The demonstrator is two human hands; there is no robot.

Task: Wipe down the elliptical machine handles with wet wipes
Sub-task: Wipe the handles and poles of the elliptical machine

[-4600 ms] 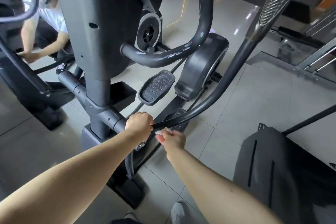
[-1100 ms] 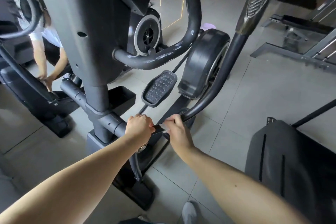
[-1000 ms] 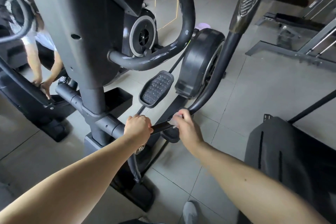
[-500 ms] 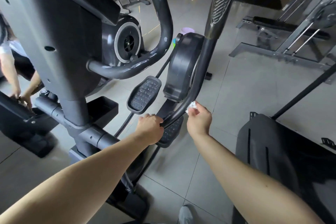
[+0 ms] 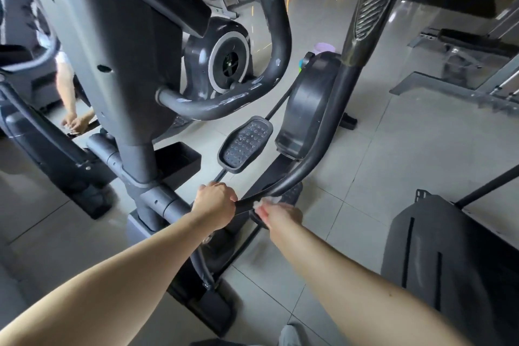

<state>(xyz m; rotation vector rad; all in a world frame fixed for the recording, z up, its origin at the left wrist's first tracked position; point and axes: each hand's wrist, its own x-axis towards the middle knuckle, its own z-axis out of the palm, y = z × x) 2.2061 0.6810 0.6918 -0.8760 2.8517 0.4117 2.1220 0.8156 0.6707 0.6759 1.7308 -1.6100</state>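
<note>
The elliptical's dark moving handle bar (image 5: 320, 149) curves down from a ribbed grip (image 5: 376, 0) at the top to its low end at centre. My left hand (image 5: 216, 205) is closed around that low end. Just right of it, my right hand (image 5: 278, 212) presses a small white wet wipe (image 5: 271, 200) against the underside of the bar; the hand is motion-blurred. A second fixed handle loop (image 5: 269, 73) bends out from the grey console column (image 5: 118, 50).
A studded pedal (image 5: 245, 143) and black flywheel cover (image 5: 309, 104) sit behind the bar. Another person crouches at far left (image 5: 68, 98). A black machine base (image 5: 449, 255) lies at right, a weight bench (image 5: 463, 45) beyond. Grey tiled floor (image 5: 393, 154) all around.
My right hand with the wipe slid back down the bar from its bend to the low end beside my left hand. My left hand kept its grip. The view tilted up.
</note>
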